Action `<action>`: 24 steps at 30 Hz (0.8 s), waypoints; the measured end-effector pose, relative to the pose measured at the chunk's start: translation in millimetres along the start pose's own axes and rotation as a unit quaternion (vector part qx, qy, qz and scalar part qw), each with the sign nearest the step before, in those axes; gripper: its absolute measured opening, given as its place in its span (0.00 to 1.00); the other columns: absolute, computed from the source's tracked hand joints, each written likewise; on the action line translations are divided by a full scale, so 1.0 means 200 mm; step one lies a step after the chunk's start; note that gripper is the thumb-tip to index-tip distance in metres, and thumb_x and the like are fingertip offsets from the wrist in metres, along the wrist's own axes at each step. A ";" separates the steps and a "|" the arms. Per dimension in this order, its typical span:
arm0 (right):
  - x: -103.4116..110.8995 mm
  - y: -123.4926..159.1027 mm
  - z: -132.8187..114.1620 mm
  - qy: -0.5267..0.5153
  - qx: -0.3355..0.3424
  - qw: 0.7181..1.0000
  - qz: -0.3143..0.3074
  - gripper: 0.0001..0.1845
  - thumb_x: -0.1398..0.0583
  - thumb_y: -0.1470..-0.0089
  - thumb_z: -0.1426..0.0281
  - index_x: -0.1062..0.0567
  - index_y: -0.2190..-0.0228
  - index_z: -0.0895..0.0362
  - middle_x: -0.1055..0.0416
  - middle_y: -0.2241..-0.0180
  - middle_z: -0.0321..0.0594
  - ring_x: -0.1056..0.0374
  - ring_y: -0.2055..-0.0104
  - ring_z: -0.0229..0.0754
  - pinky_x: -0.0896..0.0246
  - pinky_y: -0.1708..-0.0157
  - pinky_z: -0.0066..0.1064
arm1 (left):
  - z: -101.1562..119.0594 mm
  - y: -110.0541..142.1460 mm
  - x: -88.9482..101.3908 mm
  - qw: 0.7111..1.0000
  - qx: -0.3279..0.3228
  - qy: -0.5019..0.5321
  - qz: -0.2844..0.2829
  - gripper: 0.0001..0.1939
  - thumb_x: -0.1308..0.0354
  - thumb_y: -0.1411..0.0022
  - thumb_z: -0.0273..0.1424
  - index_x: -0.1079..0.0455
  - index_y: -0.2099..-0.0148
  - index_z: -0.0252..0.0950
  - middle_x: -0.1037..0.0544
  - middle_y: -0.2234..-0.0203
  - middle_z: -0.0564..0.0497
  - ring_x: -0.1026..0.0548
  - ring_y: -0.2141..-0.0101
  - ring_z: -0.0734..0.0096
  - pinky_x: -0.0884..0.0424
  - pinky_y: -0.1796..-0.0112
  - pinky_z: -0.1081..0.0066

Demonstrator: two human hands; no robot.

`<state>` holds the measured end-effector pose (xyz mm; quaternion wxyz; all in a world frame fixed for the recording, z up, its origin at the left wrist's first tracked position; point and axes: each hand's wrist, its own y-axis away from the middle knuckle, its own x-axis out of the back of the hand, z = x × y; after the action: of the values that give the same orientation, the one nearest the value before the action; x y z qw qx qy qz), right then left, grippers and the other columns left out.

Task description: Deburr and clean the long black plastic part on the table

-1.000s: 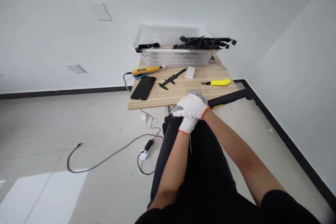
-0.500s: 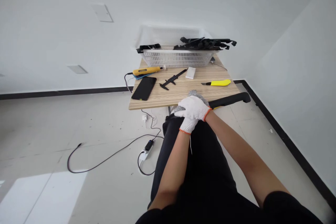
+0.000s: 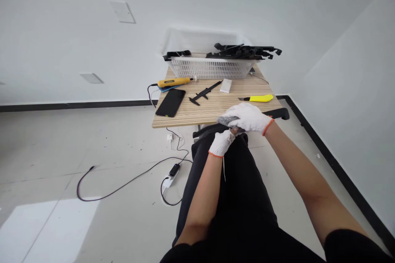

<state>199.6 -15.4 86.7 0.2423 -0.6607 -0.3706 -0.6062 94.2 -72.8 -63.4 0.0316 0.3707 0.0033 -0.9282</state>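
Observation:
My left hand (image 3: 221, 144), in a white knit glove with an orange cuff, is over my lap at a long black plastic part (image 3: 206, 130). Its fingers are mostly hidden, with a little bare skin showing near the tips; they look closed round the part. My right hand (image 3: 248, 117), gloved alike, bends over the same part just right of the left. Under its fingers a grey cloth-like piece (image 3: 226, 121) is pressed to the part. The part's hooked end sticks out to the right, past the table's front edge.
On the wooden table (image 3: 173, 122) lie a phone (image 3: 170, 102), calipers (image 3: 205, 93), a yellow corded tool (image 3: 174, 82), a white block (image 3: 226, 86) and a yellow utility knife (image 3: 261, 98). Behind them a white basket (image 3: 212, 68) holds several black parts. Cables (image 3: 123, 189) trail on the floor.
My right hand has slid to the right along the black part and off the left hand. The left hand has stayed nearly in place, and the part's right end has shifted slightly left.

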 end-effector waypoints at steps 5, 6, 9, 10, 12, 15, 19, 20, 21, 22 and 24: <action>0.01 0.13 0.12 -0.035 -0.104 0.990 0.092 0.29 0.36 0.42 0.59 0.26 0.39 0.46 0.25 0.43 0.40 0.30 0.43 0.50 0.38 0.43 0.40 | 0.12 0.04 -0.04 0.993 0.015 0.116 -0.023 0.21 0.34 0.42 0.51 0.26 0.59 0.38 0.17 0.60 0.47 0.17 0.56 0.50 0.19 0.52 0.44; 0.01 0.16 0.15 -0.039 -0.138 0.984 0.102 0.30 0.36 0.43 0.59 0.27 0.39 0.47 0.25 0.42 0.40 0.30 0.42 0.50 0.37 0.43 0.40 | 0.15 0.04 -0.04 0.990 0.004 0.141 -0.024 0.21 0.34 0.43 0.51 0.27 0.60 0.39 0.17 0.60 0.47 0.17 0.55 0.51 0.19 0.53 0.44; 0.02 0.26 0.25 -0.050 -0.233 0.966 0.098 0.31 0.35 0.45 0.56 0.26 0.40 0.45 0.26 0.41 0.38 0.29 0.42 0.53 0.34 0.44 0.43 | 0.20 0.06 -0.05 0.989 -0.024 0.146 -0.027 0.21 0.34 0.43 0.50 0.28 0.62 0.38 0.18 0.58 0.44 0.20 0.48 0.47 0.19 0.53 0.45; 0.02 0.29 0.27 -0.056 -0.260 0.959 0.097 0.32 0.34 0.46 0.55 0.26 0.40 0.44 0.26 0.41 0.37 0.29 0.42 0.54 0.33 0.44 0.44 | 0.21 0.06 -0.05 0.990 -0.026 0.138 -0.028 0.21 0.34 0.43 0.51 0.29 0.62 0.38 0.18 0.57 0.43 0.22 0.46 0.46 0.19 0.53 0.45; 0.01 0.33 0.31 -0.069 -0.297 0.947 0.103 0.36 0.33 0.48 0.52 0.28 0.38 0.42 0.27 0.40 0.36 0.29 0.42 0.55 0.32 0.45 0.45 | 0.20 0.06 -0.05 0.991 -0.023 0.128 -0.027 0.22 0.35 0.42 0.52 0.30 0.62 0.38 0.19 0.55 0.41 0.25 0.42 0.43 0.19 0.54 0.45; -0.04 0.34 0.33 -0.039 -0.269 0.955 0.115 0.43 0.31 0.52 0.50 0.30 0.36 0.44 0.29 0.38 0.40 0.31 0.39 0.56 0.35 0.42 0.47 | 0.17 0.05 -0.05 0.991 -0.021 0.131 -0.020 0.21 0.37 0.41 0.52 0.31 0.61 0.38 0.19 0.54 0.40 0.26 0.41 0.42 0.19 0.55 0.45; -0.13 0.28 0.25 0.071 -0.190 0.973 0.108 0.41 0.30 0.52 0.51 0.27 0.39 0.51 0.28 0.40 0.48 0.32 0.40 0.59 0.42 0.38 0.49 | 0.15 0.04 -0.05 0.992 -0.030 0.124 -0.009 0.20 0.37 0.42 0.50 0.31 0.61 0.38 0.20 0.55 0.41 0.25 0.43 0.42 0.17 0.57 0.47; -0.15 0.26 0.22 0.082 -0.186 0.973 0.107 0.40 0.30 0.51 0.52 0.27 0.39 0.51 0.28 0.40 0.48 0.32 0.41 0.59 0.43 0.38 0.49 | 0.14 0.03 -0.05 0.992 -0.030 0.120 -0.003 0.20 0.36 0.42 0.49 0.31 0.61 0.38 0.20 0.55 0.41 0.24 0.44 0.43 0.17 0.58 0.48; -0.17 0.24 0.19 0.087 -0.186 0.972 0.112 0.39 0.31 0.50 0.53 0.27 0.39 0.52 0.29 0.40 0.48 0.32 0.41 0.59 0.44 0.38 0.49 | 0.14 0.03 -0.05 0.993 -0.030 0.117 0.003 0.19 0.36 0.42 0.49 0.30 0.61 0.38 0.19 0.55 0.40 0.23 0.45 0.43 0.17 0.59 0.49; -0.19 0.23 0.15 0.092 -0.186 0.970 0.124 0.40 0.32 0.49 0.54 0.29 0.38 0.54 0.30 0.38 0.49 0.33 0.41 0.59 0.45 0.37 0.49 | 0.14 0.03 -0.05 0.993 -0.031 0.115 0.008 0.19 0.36 0.43 0.48 0.31 0.61 0.38 0.19 0.55 0.40 0.22 0.47 0.44 0.16 0.60 0.50; -0.25 0.20 0.08 0.112 -0.184 0.963 0.165 0.43 0.35 0.45 0.55 0.35 0.33 0.58 0.36 0.34 0.53 0.38 0.36 0.60 0.52 0.32 0.51 | 0.15 0.03 -0.04 0.992 -0.040 0.116 0.012 0.20 0.35 0.43 0.49 0.31 0.61 0.38 0.19 0.54 0.40 0.21 0.50 0.47 0.16 0.63 0.55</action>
<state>242.2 -37.2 41.4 0.2532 -0.6736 -0.1092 -0.6857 81.1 -80.1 -36.1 0.0571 0.4748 0.0397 -0.8774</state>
